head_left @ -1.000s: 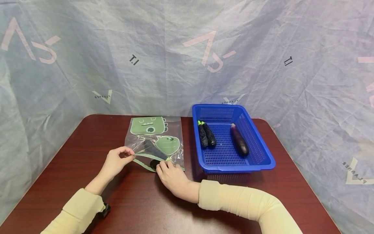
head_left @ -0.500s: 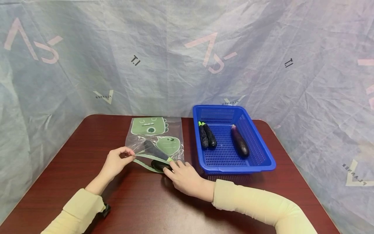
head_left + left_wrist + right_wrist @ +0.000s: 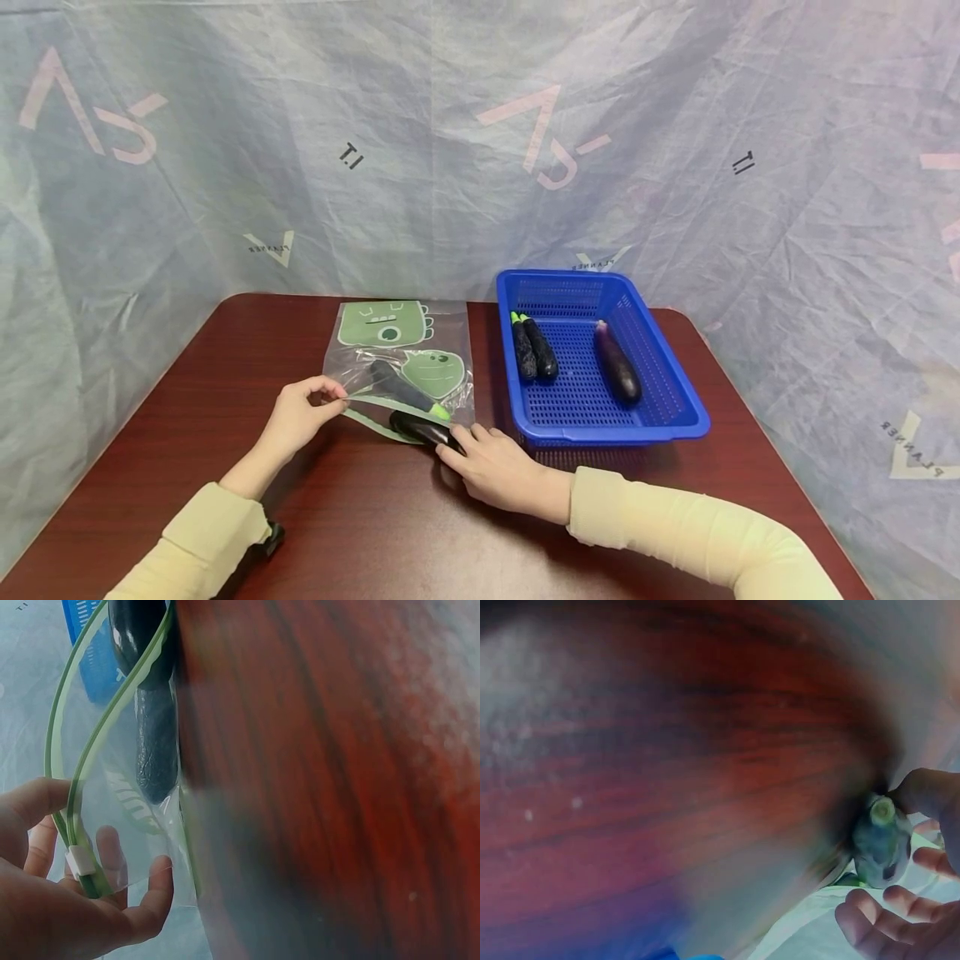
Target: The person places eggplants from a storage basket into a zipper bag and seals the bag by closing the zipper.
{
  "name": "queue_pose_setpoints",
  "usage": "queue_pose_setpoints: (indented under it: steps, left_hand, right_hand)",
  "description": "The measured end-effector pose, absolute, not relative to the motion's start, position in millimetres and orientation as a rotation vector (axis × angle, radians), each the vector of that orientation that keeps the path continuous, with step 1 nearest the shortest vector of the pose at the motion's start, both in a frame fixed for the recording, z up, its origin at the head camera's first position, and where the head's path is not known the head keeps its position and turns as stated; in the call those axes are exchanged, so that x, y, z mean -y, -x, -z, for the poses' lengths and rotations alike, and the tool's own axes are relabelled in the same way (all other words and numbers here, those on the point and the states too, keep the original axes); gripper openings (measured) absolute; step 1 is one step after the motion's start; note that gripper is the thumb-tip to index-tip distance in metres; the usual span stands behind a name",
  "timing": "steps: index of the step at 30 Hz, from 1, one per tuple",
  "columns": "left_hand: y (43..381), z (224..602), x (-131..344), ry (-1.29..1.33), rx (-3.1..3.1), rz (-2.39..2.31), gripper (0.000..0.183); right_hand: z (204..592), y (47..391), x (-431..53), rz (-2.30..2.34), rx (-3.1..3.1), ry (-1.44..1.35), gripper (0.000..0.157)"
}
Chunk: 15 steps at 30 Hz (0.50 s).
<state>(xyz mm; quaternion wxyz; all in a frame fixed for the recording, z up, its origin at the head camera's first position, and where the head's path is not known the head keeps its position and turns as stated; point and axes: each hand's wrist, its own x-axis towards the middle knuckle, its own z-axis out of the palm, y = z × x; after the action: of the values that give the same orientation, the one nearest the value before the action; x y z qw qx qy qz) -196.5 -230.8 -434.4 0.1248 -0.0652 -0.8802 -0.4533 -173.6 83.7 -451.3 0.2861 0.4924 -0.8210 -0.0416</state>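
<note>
A clear zip bag [image 3: 450, 333] with green cartoon prints lies on the table, its green-edged mouth spread toward me. At the mouth's left corner, my left hand [image 3: 298, 421] pinches the edge beside a white slider [image 3: 79, 861]. A dark zucchini [image 3: 405, 390] with a bright green end lies inside the bag. A glossy dark eggplant [image 3: 422, 428] lies at the mouth, one end within it. My right hand [image 3: 501, 471] holds its other end, thumb and fingers about it. The right wrist view shows the greenish stem end [image 3: 883, 814] between thumb and fingers.
A blue perforated basket [image 3: 615, 433] stands right of the bag. Inside it, two zucchini [image 3: 540, 348] lie along the left and an eggplant [image 3: 617, 367] lies on the right. A printed grey cloth [image 3: 420, 217] hangs behind the brown table [image 3: 360, 533].
My right hand has moved right and slightly toward me, along the eggplant to its outer end. More of the eggplant shows at the bag's mouth. My left hand keeps its pinch in the same place.
</note>
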Motion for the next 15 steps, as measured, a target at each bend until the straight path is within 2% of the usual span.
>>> queue_pose_setpoints:
  steps: [15]
  left_hand:
    - [197.7,436.5,231.6,0.197,2.572,1.312,0.009]
  right_hand:
    - [451.3,166.3,-82.2,0.087,2.299,-1.335,0.033]
